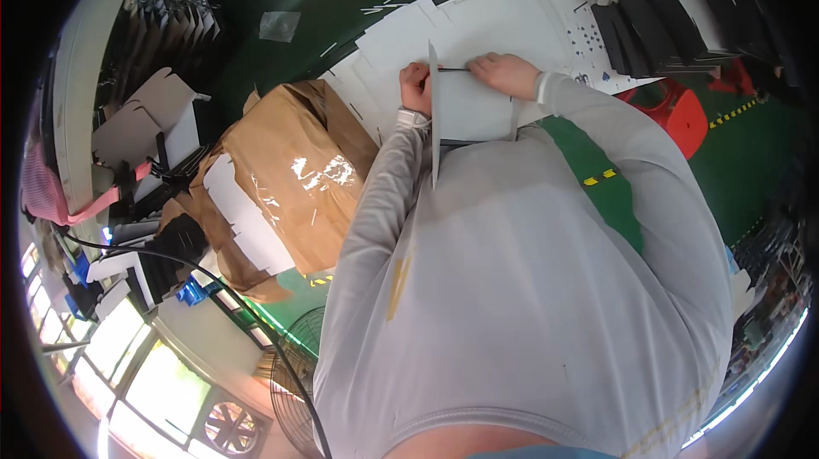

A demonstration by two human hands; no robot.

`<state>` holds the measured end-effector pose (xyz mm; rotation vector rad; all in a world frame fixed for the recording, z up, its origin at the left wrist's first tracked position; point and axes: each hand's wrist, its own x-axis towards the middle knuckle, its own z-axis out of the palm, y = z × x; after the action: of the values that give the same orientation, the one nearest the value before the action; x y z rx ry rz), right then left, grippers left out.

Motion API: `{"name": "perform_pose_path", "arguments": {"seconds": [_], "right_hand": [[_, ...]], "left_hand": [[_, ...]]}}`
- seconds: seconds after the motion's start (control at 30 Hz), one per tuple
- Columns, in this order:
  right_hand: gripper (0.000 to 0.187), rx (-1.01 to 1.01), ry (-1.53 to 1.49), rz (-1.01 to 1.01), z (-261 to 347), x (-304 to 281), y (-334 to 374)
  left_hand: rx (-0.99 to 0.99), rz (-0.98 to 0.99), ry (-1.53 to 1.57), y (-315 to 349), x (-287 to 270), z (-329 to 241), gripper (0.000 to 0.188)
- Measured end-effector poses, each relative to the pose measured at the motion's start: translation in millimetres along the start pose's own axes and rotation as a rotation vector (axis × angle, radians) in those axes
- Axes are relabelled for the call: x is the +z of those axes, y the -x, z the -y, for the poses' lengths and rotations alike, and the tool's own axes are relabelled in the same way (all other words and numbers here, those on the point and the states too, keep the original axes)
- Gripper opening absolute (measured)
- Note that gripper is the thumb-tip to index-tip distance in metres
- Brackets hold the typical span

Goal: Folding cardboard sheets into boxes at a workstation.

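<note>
A white cardboard box point(474, 107) with dark outer edges stands in front of my body, one tall panel point(434, 118) seen edge-on at its left side. My left hand point(415, 88) is closed at the far part of that panel, and some of its fingers are hidden behind it. Over the box's far right edge my right hand point(505, 75) bends its fingers, gripping the rim with the fingertips at the dark far edge. Flat white card sheets point(401, 37) lie beneath and beyond the box.
Left of me lies a large brown paper wrapping point(294, 177) with a white card piece on it. Black and white folded boxes point(657, 20) are stacked at the far right, near a red stool point(678, 118). More boxes point(141, 122) and a pink bag point(51, 182) are at left.
</note>
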<state>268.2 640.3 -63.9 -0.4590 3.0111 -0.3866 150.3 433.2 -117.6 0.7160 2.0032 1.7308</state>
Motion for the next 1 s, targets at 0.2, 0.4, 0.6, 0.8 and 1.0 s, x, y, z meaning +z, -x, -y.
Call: {"name": "perform_pose_path", "arguments": {"seconds": [0.2, 0.4, 0.6, 0.8, 1.0], "right_hand": [[0.027, -0.069, -0.050, -0.075, -1.1, -8.0, -1.4], [0.016, 0.020, 0.043, 0.117, -7.5, -6.9, 27.2], [0.009, -0.016, 0.137, 0.020, 0.6, -4.0, 6.5], [0.023, 0.093, 0.068, -0.049, 23.2, 25.4, -66.9], [0.029, 0.091, -0.085, -0.052, 14.2, 22.5, -78.8]], "left_hand": [[-0.007, 0.021, -0.131, 9.3, -3.3, 19.0, 0.018], [-0.145, 0.054, 0.088, 7.2, 9.9, 14.2, 0.018], [0.280, 0.144, -0.222, -5.1, -1.6, 42.7, 0.018], [-0.132, 0.079, 0.516, -3.5, 8.6, 43.4, 0.011], [0.150, 0.130, -0.257, -13.2, -3.1, 36.9, 0.014]]}}
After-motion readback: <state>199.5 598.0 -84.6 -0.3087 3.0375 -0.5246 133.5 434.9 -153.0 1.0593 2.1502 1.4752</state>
